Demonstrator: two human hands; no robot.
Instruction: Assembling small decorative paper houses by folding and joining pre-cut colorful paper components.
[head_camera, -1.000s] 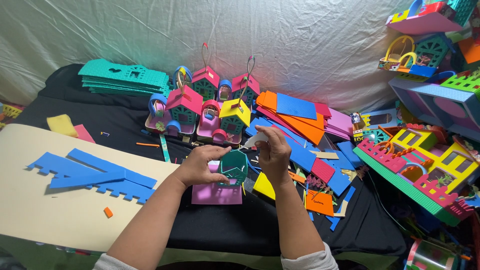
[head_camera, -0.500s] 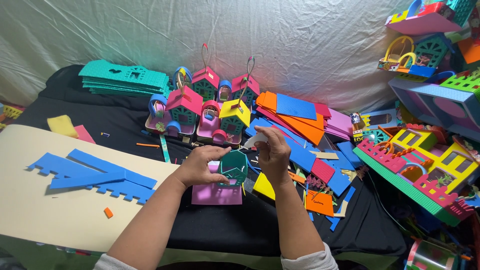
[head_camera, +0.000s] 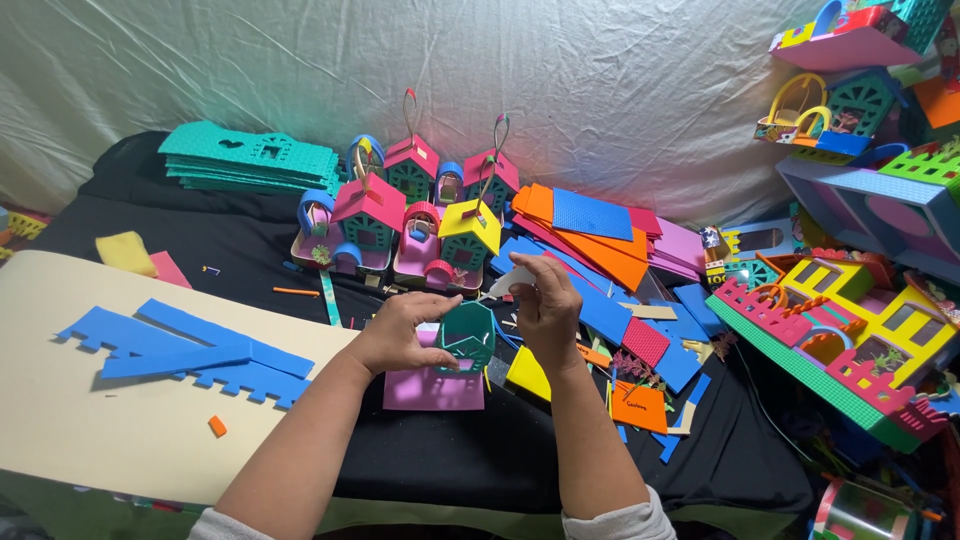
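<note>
both forearms reach forward, left hand (head_camera: 398, 335) curled low, right hand (head_camera: 545, 305) raised, fingers pinched.

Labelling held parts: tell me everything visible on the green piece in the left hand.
The green piece is a small dark teal panel with a rounded, arched top, seemingly craft foam, with cut-out openings like a lattice window. It stands roughly upright, face toward the camera, on a flat pink foam sheet lying on the black cloth. The left hand grips its left edge and lower part. The right hand is close beside its right, holding a small white scrap; whether that hand touches the panel is unclear.
</note>
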